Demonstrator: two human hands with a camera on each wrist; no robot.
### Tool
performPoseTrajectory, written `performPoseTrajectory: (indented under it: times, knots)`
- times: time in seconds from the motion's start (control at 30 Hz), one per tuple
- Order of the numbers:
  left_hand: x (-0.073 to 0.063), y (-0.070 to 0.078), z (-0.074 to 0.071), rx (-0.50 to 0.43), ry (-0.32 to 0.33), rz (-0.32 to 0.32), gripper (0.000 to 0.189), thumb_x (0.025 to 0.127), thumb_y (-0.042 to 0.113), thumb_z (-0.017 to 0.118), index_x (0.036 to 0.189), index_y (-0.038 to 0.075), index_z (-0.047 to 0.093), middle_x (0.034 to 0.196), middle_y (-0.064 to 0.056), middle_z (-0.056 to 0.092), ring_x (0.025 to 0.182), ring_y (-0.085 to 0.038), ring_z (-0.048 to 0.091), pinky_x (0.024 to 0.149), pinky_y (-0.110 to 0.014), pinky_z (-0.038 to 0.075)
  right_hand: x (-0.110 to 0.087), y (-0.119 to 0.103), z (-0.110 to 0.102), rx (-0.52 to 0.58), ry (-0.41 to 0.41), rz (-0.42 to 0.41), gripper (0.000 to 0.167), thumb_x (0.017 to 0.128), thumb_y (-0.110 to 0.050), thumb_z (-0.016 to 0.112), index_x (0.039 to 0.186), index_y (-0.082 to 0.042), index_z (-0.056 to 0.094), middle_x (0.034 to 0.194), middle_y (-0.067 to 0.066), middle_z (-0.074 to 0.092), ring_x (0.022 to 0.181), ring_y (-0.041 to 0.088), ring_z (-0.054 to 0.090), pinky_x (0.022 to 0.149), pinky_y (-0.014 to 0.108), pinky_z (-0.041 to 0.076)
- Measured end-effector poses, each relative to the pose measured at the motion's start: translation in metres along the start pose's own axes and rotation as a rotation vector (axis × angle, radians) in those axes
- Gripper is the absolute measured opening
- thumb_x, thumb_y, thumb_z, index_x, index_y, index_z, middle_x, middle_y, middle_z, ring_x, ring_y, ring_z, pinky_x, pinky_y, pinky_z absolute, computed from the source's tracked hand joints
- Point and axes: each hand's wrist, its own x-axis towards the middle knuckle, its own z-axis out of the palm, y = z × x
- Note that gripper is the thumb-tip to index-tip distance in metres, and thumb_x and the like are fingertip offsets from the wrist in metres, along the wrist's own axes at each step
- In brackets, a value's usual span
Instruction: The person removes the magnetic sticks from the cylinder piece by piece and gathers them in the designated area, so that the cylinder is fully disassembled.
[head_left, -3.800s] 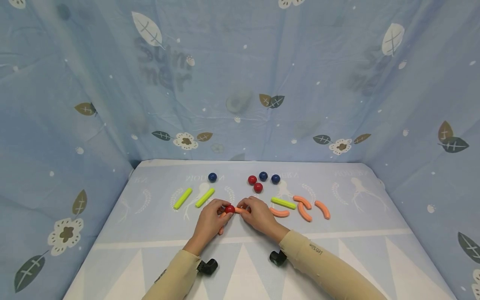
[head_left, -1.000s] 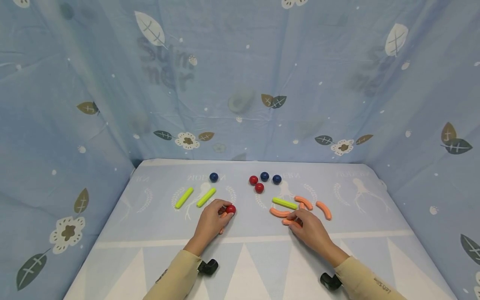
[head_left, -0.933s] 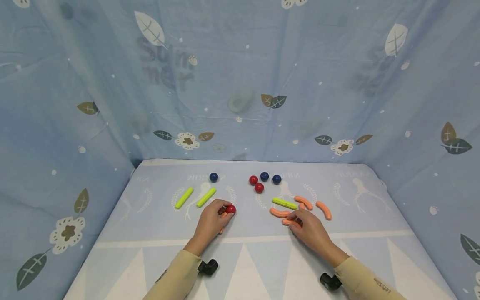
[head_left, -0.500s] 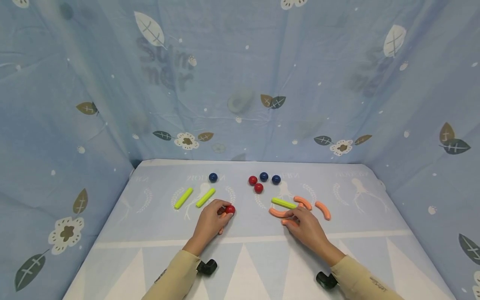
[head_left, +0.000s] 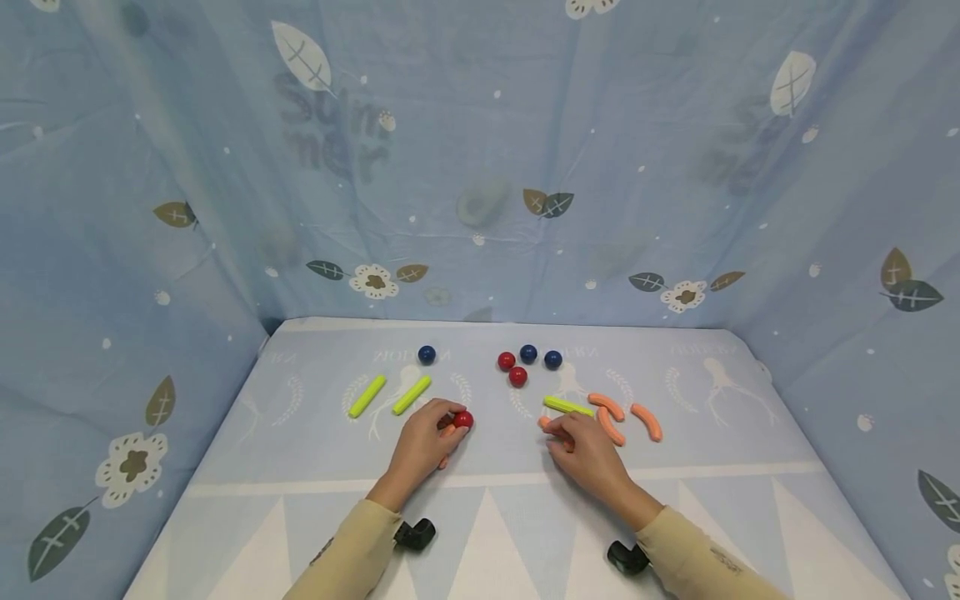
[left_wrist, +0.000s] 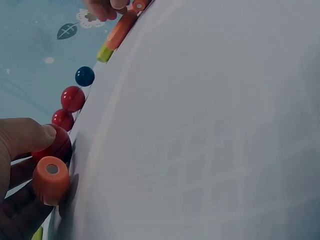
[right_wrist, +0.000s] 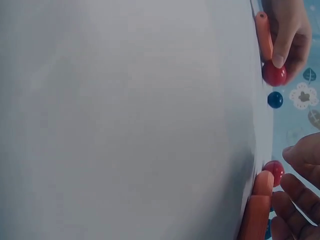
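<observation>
My left hand point(head_left: 422, 439) grips a glossy red ball point(head_left: 464, 419) low over the table, thumb on it. An orange curved stick point(left_wrist: 52, 176) meets the ball, its holed end facing the left wrist camera. My right hand point(head_left: 588, 458) is low over the table among other orange curved sticks. In the right wrist view its thumb and fingers point(right_wrist: 299, 192) stand apart with nothing between them. Two orange sticks point(right_wrist: 256, 215) lie right beside those fingers, and in the head view the hand partly hides them.
Two lime-green sticks point(head_left: 412, 396) lie left; another green stick point(head_left: 567, 406) lies behind my right hand. Two red balls point(head_left: 518, 377) and two blue balls point(head_left: 553, 360) sit at the back, another blue ball point(head_left: 427, 355) further left. Several orange sticks point(head_left: 647, 422) lie right. A patterned curtain point(head_left: 480, 167) encloses the table.
My right hand has left the red ball, carried an orange stick rightward, let it go among the others, then shifted slightly left. My left hand has kept its hold on the ball.
</observation>
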Motion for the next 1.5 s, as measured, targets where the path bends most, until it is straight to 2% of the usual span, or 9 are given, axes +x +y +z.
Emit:
performPoseTrajectory:
  times: [0.1, 0.23, 0.33, 0.6, 0.8, 0.97, 1.23, 1.5]
  knots:
    - [0.000, 0.001, 0.001, 0.001, -0.006, 0.010, 0.030, 0.087, 0.020, 0.083, 0.115, 0.015, 0.073, 0.112, 0.001, 0.069, 0.097, -0.013, 0.066, 0.088, -0.037, 0.056, 0.003, -0.005, 0.002, 0.012, 0.001, -0.009, 0.021, 0.082, -0.007, 0.082, 0.099, -0.016, 0.075, 0.099, -0.007, 0.069, 0.089, 0.011, 0.058, 0.078, 0.032, 0.051]
    - [0.001, 0.003, 0.002, 0.004, -0.018, 0.016, 0.031, 0.087, 0.021, 0.082, 0.116, 0.015, 0.073, 0.113, 0.002, 0.069, 0.099, -0.012, 0.066, 0.089, -0.036, 0.056, 0.007, -0.011, 0.006, 0.034, -0.039, 0.006, 0.020, 0.083, -0.009, 0.081, 0.100, -0.018, 0.075, 0.104, -0.006, 0.069, 0.100, 0.014, 0.063, 0.090, 0.039, 0.054]
    - [0.001, 0.004, 0.003, 0.006, -0.022, 0.026, 0.031, 0.088, 0.021, 0.082, 0.117, 0.016, 0.073, 0.114, 0.002, 0.070, 0.100, -0.012, 0.065, 0.090, -0.037, 0.056, 0.010, -0.016, 0.011, 0.046, -0.067, 0.012, 0.020, 0.085, -0.010, 0.080, 0.102, -0.019, 0.075, 0.105, -0.006, 0.069, 0.102, 0.015, 0.064, 0.092, 0.041, 0.053]
    - [-0.001, 0.005, 0.003, 0.011, -0.033, 0.054, 0.035, 0.087, 0.020, 0.081, 0.121, 0.016, 0.074, 0.118, 0.000, 0.071, 0.106, -0.015, 0.064, 0.095, -0.040, 0.053, 0.021, -0.027, 0.026, 0.087, -0.108, 0.001, 0.020, 0.086, -0.011, 0.079, 0.104, -0.020, 0.074, 0.102, -0.010, 0.066, 0.095, 0.013, 0.062, 0.085, 0.034, 0.054]
    - [-0.006, 0.002, 0.002, 0.011, -0.017, 0.072, 0.046, 0.086, 0.020, 0.082, 0.130, 0.015, 0.070, 0.123, -0.003, 0.069, 0.108, -0.017, 0.065, 0.099, -0.041, 0.052, 0.030, -0.038, 0.037, 0.092, -0.145, -0.023, 0.023, 0.088, -0.015, 0.079, 0.110, -0.019, 0.073, 0.103, -0.005, 0.067, 0.094, 0.014, 0.062, 0.082, 0.033, 0.054]
    - [-0.010, 0.001, -0.002, 0.010, -0.026, 0.041, 0.047, 0.087, 0.025, 0.082, 0.132, 0.016, 0.069, 0.125, 0.000, 0.067, 0.108, -0.015, 0.065, 0.098, -0.039, 0.053, 0.040, -0.045, 0.039, 0.106, -0.221, -0.020, 0.031, 0.090, -0.019, 0.078, 0.120, -0.017, 0.069, 0.112, -0.001, 0.067, 0.098, 0.015, 0.062, 0.085, 0.033, 0.055]
    - [-0.016, -0.004, -0.011, 0.004, -0.007, 0.028, 0.045, 0.089, 0.027, 0.080, 0.130, 0.012, 0.069, 0.122, 0.001, 0.068, 0.106, -0.016, 0.066, 0.094, -0.040, 0.054, 0.058, -0.054, 0.045, 0.142, -0.338, -0.036, 0.042, 0.093, -0.023, 0.076, 0.133, -0.020, 0.064, 0.124, 0.000, 0.065, 0.105, 0.017, 0.062, 0.089, 0.033, 0.055]
    - [-0.018, -0.006, -0.013, -0.021, 0.000, -0.010, 0.044, 0.090, 0.031, 0.078, 0.128, 0.013, 0.068, 0.111, -0.002, 0.068, 0.103, -0.017, 0.065, 0.092, -0.041, 0.054, 0.063, -0.063, 0.058, 0.154, -0.368, -0.055, 0.041, 0.091, -0.018, 0.078, 0.130, -0.019, 0.066, 0.123, -0.002, 0.065, 0.103, 0.013, 0.062, 0.091, 0.033, 0.054]
